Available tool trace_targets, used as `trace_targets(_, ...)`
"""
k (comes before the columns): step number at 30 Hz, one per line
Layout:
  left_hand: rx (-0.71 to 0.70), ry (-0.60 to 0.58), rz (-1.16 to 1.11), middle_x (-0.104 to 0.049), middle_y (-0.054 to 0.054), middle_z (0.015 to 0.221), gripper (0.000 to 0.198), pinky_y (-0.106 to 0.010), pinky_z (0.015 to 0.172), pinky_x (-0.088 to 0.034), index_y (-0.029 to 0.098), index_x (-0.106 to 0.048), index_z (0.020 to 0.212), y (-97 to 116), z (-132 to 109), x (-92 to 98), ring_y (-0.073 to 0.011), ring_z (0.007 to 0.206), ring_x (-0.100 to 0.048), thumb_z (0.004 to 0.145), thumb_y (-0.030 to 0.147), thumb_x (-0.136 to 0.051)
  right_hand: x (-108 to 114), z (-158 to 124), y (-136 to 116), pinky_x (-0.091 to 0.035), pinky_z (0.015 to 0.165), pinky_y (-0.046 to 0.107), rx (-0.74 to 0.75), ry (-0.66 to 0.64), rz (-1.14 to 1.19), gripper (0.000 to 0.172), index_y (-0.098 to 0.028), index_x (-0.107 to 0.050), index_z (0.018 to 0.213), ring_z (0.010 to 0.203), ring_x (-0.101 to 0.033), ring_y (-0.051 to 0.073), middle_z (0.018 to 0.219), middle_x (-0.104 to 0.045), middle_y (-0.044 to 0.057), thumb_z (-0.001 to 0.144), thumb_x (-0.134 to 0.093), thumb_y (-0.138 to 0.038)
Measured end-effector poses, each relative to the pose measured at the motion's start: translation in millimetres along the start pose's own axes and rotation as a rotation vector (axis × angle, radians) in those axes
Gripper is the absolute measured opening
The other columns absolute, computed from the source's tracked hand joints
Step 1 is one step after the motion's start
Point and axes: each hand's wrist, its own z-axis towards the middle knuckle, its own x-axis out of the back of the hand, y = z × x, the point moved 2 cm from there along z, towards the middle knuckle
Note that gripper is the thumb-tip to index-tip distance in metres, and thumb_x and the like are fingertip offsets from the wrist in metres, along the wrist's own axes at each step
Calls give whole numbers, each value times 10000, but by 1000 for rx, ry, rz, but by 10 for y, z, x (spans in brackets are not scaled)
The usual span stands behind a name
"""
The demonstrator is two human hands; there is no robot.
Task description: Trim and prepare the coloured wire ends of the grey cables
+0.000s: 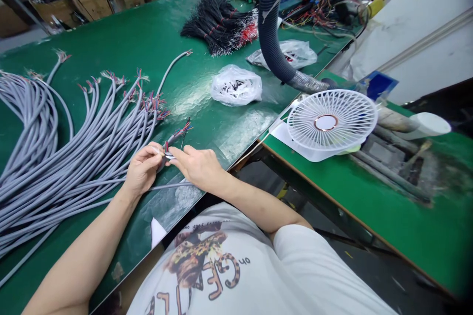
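Observation:
My left hand (142, 169) is closed in a pinch at the table's front edge, on thin wires at the end of a grey cable. My right hand (203, 166) meets it from the right, its fingers pressed together on the same wires; small black and white pieces show between the fingertips. Just beyond the fingers, a frayed cable end (182, 131) with red, blue and dark wires points away from me. Exactly which strand each hand grips is too small to make out. To the left lies a large bundle of grey cables (92, 152), their stripped ends fanned out.
On the green table (144, 29) lie black wire bundles (221, 22) and a plastic bag (236, 85) of small dark parts. A black ribbed hose (273, 24) hangs down at the right. A white fan (332, 119) stands on the lower green bench (318, 172).

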Motion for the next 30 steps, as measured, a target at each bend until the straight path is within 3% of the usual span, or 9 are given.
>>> trace_targets(7,-9,25,31,-519,-12,739,191,-194,494,-392,167,-640,589,-39,8,32,-91,612,-490,583,244,-814,0,-19,5,-356,567,249,25,11,-39,451,-245,-520,1272,762,-663,170,927,-662,77,997,-241,-468)
trace_targets(13,3,-8,29,-525,-15,739,186,-215,516,-421,164,-653,583,-35,7,10,-94,601,-500,582,252,-817,-24,-16,39,-343,549,255,43,33,-8,426,-244,-584,1203,735,-667,178,890,-685,56,999,-270,-447)
trace_targets(16,12,-30,35,-531,-15,755,200,-244,562,-463,160,-653,596,-21,3,-13,-97,602,-511,599,278,-814,-21,-11,128,-380,604,243,31,35,101,376,-251,-609,1185,788,-667,168,924,-706,47,991,-336,-423)
trace_targets(23,-32,-34,111,-573,-21,810,166,-255,663,-474,168,-680,633,-125,-3,44,-115,704,-543,615,257,-818,35,64,236,-426,766,212,85,228,556,364,-200,-637,1119,870,-647,142,1014,-710,32,866,-588,-456)
trace_targets(27,-62,-38,202,-612,-36,851,156,-302,805,-468,174,-715,676,-214,-20,124,-152,817,-569,597,244,-829,-25,160,88,-404,697,190,138,202,601,248,-199,-664,1045,781,-625,116,912,-707,4,901,-547,-363)
trace_targets(30,-77,-77,251,-613,-45,876,130,-303,786,-473,182,-724,705,-203,-26,111,-160,814,-571,625,238,-811,31,210,119,-387,644,183,169,223,628,243,-173,-672,883,681,-570,98,762,-664,-12,912,-517,-357)
